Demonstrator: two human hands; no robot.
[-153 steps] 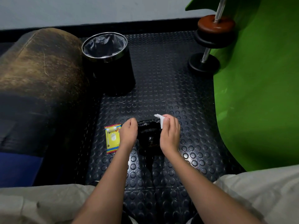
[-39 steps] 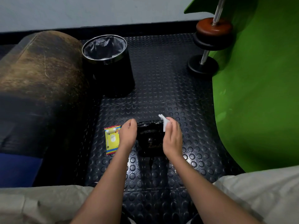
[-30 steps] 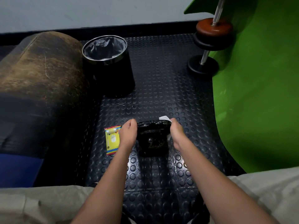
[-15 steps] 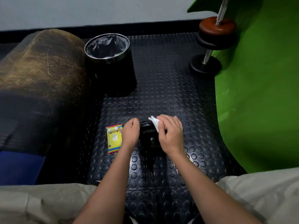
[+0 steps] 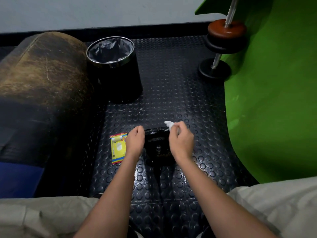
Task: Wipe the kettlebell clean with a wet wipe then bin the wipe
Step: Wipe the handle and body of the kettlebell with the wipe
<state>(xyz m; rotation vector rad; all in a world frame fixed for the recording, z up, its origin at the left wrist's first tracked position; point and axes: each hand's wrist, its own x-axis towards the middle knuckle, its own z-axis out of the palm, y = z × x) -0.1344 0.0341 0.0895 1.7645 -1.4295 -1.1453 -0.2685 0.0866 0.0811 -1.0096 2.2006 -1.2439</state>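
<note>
right hand (image 5: 181, 143) lifted the wipe (image 5: 169, 124), limp, pinched by a corner; left hand (image 5: 135, 142) curled steadying the heavy kettlebell (image 5: 158, 148) mid-frame.

Open studded mat (image 5: 171, 93) is lying between the kettlebell (image 5: 158, 148) and the bin (image 5: 114, 69), giving a hand a free path to the bin's open mouth. Left of the kettlebell, a wipe pack (image 5: 118, 147) is lying flat, and beyond it a padded bench (image 5: 42, 86) is walling off that side. Right of the kettlebell, a green sheet (image 5: 274, 100) is curving up and closing that side. Beyond the kettlebell to the right, a dumbbell (image 5: 221, 48) is leaning against the sheet, well apart from the bin
</note>
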